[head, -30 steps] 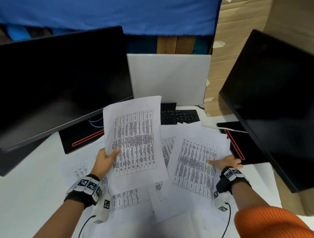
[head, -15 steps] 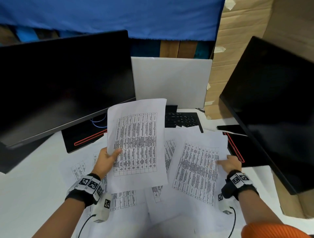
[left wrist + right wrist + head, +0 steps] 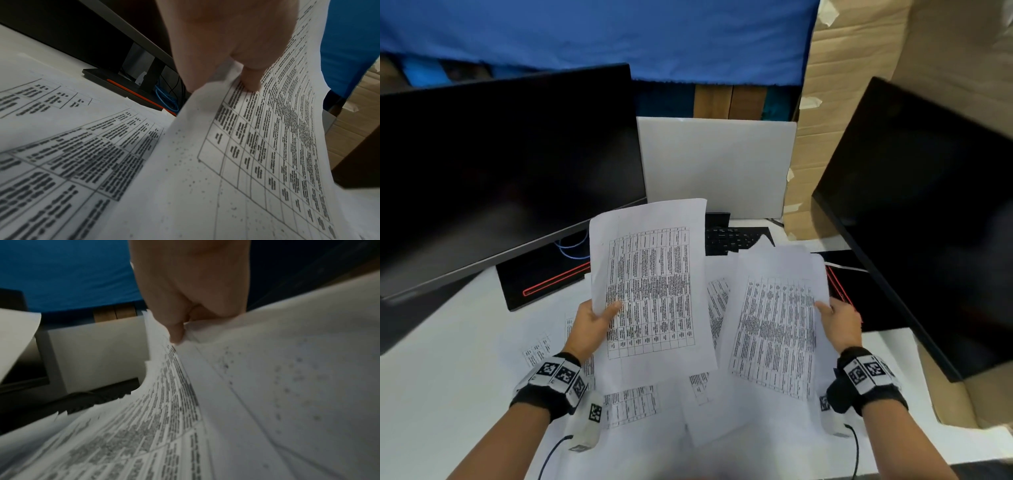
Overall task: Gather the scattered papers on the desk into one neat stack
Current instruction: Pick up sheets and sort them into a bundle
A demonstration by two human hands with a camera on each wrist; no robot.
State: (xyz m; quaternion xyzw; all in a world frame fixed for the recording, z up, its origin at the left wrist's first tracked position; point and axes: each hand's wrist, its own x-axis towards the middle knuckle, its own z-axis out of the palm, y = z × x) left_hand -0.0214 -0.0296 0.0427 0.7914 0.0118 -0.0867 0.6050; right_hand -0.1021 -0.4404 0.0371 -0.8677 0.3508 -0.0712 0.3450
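From the head view the left hand [image 3: 590,325] pinches a printed table sheet [image 3: 650,291] by its left edge, raised above the scattered papers [image 3: 633,406] on the white desk [image 3: 448,359]. The right hand [image 3: 840,322] pinches a second sheet [image 3: 774,329] at its right edge. Only the right wrist view shows several page edges fanned under the thumb [image 3: 174,331].

Head view looks down; wrist views sit close, sharing printed sheets [image 3: 650,291].
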